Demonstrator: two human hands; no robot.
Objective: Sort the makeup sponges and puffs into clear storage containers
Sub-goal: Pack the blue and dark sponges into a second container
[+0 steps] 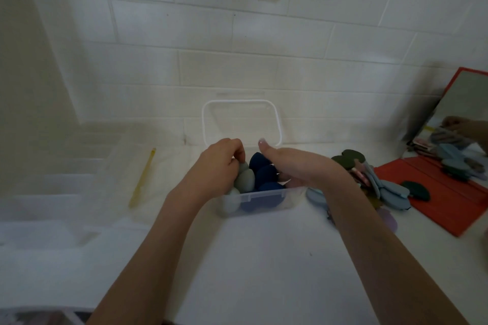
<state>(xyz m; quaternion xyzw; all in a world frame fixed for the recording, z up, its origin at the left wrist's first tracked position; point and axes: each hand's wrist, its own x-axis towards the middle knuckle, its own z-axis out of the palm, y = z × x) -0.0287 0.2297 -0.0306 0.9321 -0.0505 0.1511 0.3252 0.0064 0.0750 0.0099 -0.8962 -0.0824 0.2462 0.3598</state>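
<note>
Leftward, the left hand [223, 163] curls around a pale sponge [245, 180] inside the box [264, 196]; soft and light, best pinched gently at its middle. Right hand [298, 166] hovers flat, empty. Puffs [380, 185] wait beside.

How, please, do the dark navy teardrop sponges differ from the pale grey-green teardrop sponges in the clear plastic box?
The dark navy teardrop sponges are deep blue; the pale grey-green teardrop sponges are light and muted. The navy ones fill the box's middle and right, the pale ones its left end. The left hand touches the pale ones only; no hand plainly grips a navy one. Both share the clear plastic box.
</note>
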